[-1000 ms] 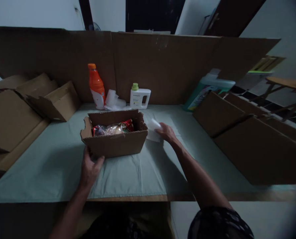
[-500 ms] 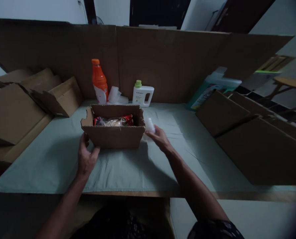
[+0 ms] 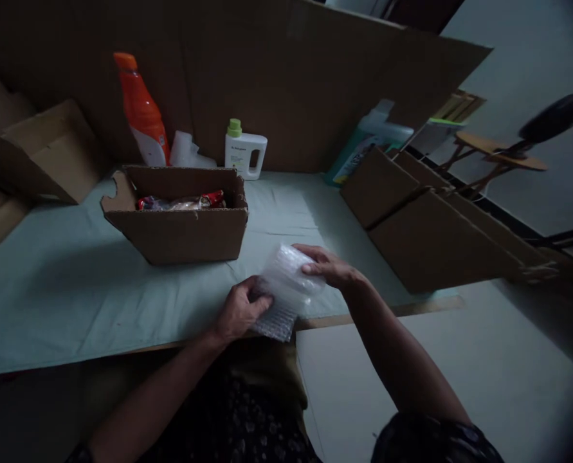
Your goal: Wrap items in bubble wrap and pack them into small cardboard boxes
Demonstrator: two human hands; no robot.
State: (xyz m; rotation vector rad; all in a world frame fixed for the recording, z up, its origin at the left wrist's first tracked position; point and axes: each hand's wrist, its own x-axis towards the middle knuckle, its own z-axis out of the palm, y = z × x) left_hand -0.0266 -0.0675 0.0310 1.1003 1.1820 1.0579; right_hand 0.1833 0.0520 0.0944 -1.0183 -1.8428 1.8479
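Between my two hands is a roll of clear bubble wrap (image 3: 286, 283), partly unrolled, over the table's front edge. My left hand (image 3: 242, 308) pinches its left side between thumb and fingers. My right hand (image 3: 327, 265) grips the upper right of the roll, thumb on top. Just behind and to the left stands an open cardboard box (image 3: 190, 235), touched by neither hand. Inside it lie red packets (image 3: 211, 199) and something in clear plastic; their lower parts are hidden by the box wall.
At the back stand an orange bottle (image 3: 144, 116), more bubble wrap (image 3: 187, 151), a white jug with a green cap (image 3: 242, 151) and a teal bottle (image 3: 363, 141). Cardboard boxes flank the cloth-covered table (image 3: 291, 199) at left (image 3: 49, 154) and right (image 3: 440, 238). A tall cardboard panel (image 3: 267, 83) closes the rear.
My left hand has let go of the cardboard box and taken hold of the bubble wrap. My right hand has brought the wrap nearer to me. The view has tilted down and turned right.
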